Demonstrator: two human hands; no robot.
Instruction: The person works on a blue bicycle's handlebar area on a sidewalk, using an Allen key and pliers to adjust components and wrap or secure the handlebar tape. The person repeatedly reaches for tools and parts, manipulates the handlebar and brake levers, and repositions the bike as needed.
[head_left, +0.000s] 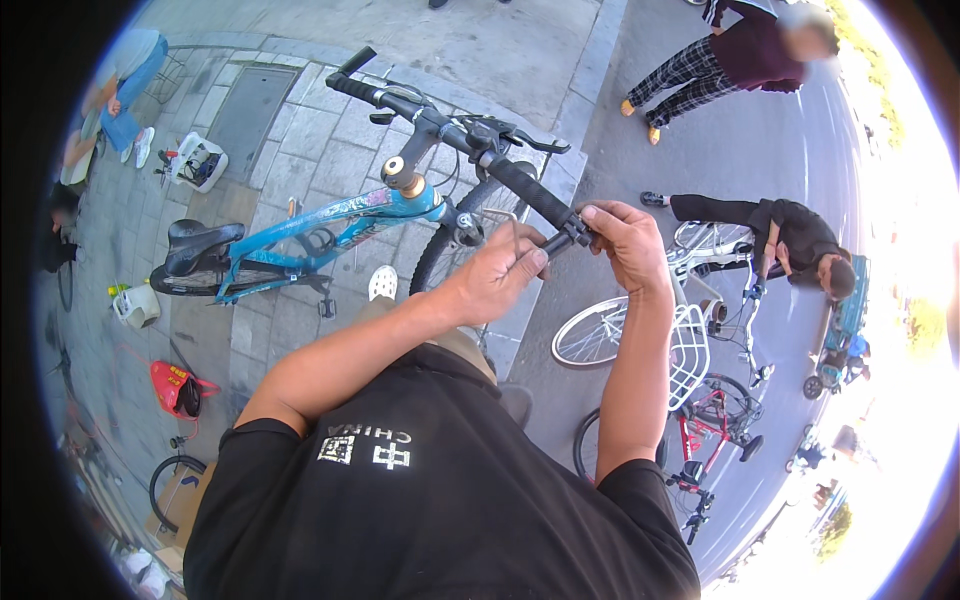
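Teal bicycle frame, black handlebar

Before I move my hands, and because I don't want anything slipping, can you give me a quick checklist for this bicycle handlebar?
1. Left hand on the black bar-end piece: ok, thumb and fingers are at it.
2. Right hand steadying the same piece: ok, fingertips are at its outer side.
3. Bent metal rod, perhaps a hex key, seated in a bolt: cannot tell, the left hand hides part of it.
4. Clamp tightness: cannot tell from a still view.
5. Blue bicycle upright: ok, it appears to stand.
6. Other people's hands off the handlebar: ok, only your two are there.
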